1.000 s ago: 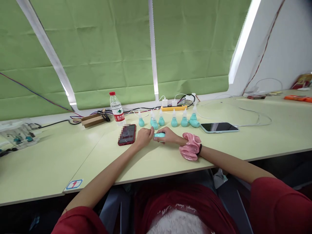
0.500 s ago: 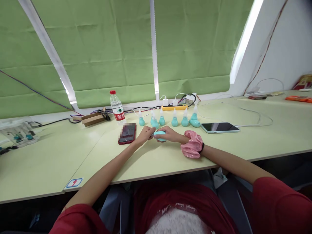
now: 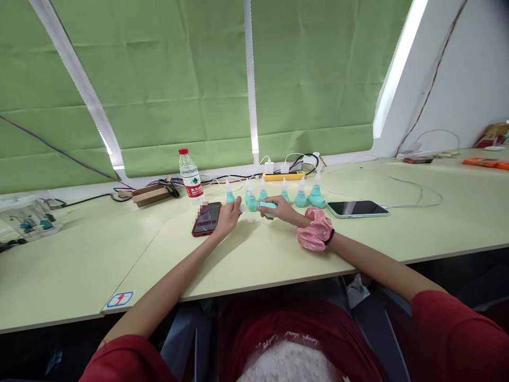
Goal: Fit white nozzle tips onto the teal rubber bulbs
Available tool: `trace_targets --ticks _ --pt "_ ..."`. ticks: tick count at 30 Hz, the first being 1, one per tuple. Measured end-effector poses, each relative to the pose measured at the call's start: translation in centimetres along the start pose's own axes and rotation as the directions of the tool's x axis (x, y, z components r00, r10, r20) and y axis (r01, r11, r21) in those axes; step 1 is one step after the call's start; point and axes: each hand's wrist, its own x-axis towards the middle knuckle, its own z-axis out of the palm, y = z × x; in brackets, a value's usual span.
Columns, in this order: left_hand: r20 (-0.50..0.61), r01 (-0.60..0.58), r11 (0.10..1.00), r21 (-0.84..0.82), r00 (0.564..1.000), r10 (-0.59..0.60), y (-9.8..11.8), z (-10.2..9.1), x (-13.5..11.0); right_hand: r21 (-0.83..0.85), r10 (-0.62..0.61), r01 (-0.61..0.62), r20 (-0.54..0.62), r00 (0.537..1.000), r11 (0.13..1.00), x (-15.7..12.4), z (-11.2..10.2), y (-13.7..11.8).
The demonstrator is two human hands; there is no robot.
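Note:
My right hand (image 3: 280,210) is closed round a teal bulb (image 3: 268,206) lying on its side just above the pale green table (image 3: 258,260). My left hand (image 3: 228,213) pinches a small clear tip (image 3: 240,208), pulled a little apart from the bulb. A pink scrunchie (image 3: 314,228) sits on my right wrist. Behind the hands stands a row of several teal bulbs with clear tips (image 3: 301,195), and one more bulb (image 3: 317,201) lies on its side at the row's right end.
A red phone (image 3: 207,219) lies just left of my left hand and a teal phone (image 3: 357,208) on a white cable lies to the right. A water bottle (image 3: 191,177), a yellow power strip (image 3: 283,175) and a wooden block (image 3: 151,193) line the back edge.
Both hands have moved away from me toward the row of bulbs. The left hand has drawn the clear tip away from the teal bulb held in the right.

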Motion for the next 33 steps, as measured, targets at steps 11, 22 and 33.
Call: trace_targets --ticks 11,22,33 --pt "0.250 -0.388 0.762 0.518 0.921 0.299 -3.1 2.2 -0.4 -0.289 0.005 -0.133 -0.405 0.914 0.948 1.4 -1.0 4.3" --pt "0.355 -0.320 0.857 0.404 0.918 0.175 -1.9 2.0 -0.8 -0.269 -0.025 -0.040 -0.233 0.972 0.962 1.1 -0.4 5.7" --pt "0.354 -0.298 0.874 0.384 0.922 0.159 -2.4 2.2 -0.6 -0.618 -0.288 -0.120 -0.518 0.805 0.777 1.5 -2.7 4.5"
